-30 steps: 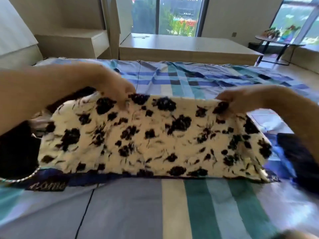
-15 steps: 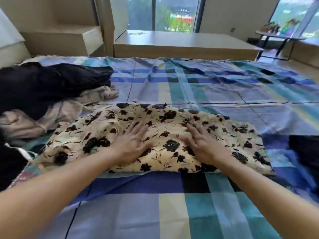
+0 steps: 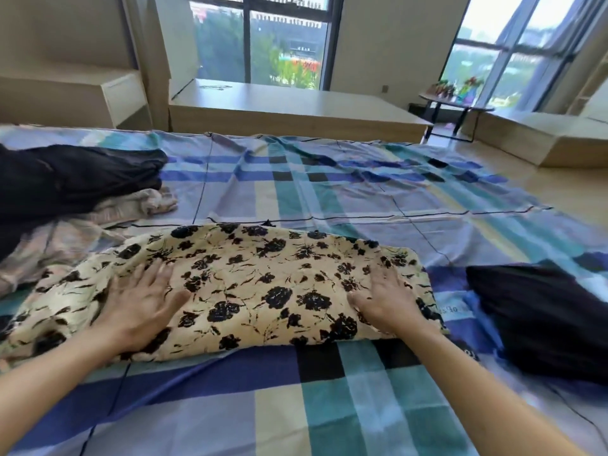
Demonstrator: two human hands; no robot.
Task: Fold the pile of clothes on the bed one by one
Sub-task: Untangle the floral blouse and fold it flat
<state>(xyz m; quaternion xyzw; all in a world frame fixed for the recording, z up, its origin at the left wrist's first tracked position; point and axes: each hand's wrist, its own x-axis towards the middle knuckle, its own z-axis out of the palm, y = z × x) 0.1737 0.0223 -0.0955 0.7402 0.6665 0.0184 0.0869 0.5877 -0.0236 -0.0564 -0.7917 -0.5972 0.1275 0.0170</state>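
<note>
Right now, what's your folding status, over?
Left hand, right hand flat on cream black-flowered garment. Garment folded on plaid bedsheet. Dark clothes pile left, black cloth right; nothing atop it.

place: bedroom | signs: plaid-sheeted bed (image 3: 329,192), clothes pile (image 3: 75,182), windows (image 3: 263,41)

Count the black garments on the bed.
2. The left black garment lies at the far left, atop a pinkish garment. The right black garment lies right of the floral piece. More may be hidden beneath.
</note>
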